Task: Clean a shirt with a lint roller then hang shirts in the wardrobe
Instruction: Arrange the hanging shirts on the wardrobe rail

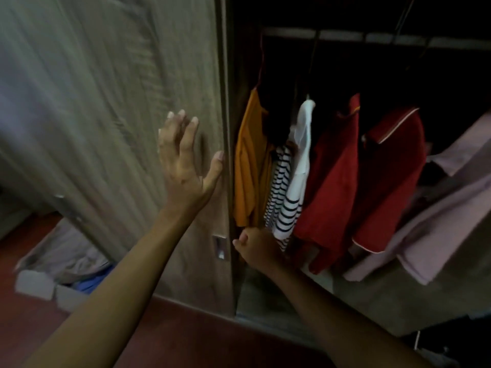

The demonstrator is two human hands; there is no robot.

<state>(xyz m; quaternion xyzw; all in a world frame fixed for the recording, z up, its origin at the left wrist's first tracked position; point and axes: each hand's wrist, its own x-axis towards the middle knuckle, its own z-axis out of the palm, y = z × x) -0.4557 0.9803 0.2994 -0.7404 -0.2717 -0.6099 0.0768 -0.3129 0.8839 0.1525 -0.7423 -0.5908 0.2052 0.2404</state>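
Note:
The wardrobe stands open on its right half, with a rail (345, 35) across the dark top. On it hang an orange shirt (249, 160), a white and navy striped shirt (289, 181), two red shirts (334, 176) (390, 181) and a pale pink shirt (451, 208) at the right edge. My left hand (183, 155) is spread flat against the wooden sliding door (106, 102), thumb near its right edge. My right hand (255, 248) is curled at the door's edge below the orange shirt; I cannot tell if it grips anything. No lint roller is in view.
A metal recessed handle (220, 247) sits low on the door. To the lower left, a white box (47, 282) holds grey and blue clothes on the red floor (159, 335). The wardrobe's bottom shelf (358, 296) lies under the shirts.

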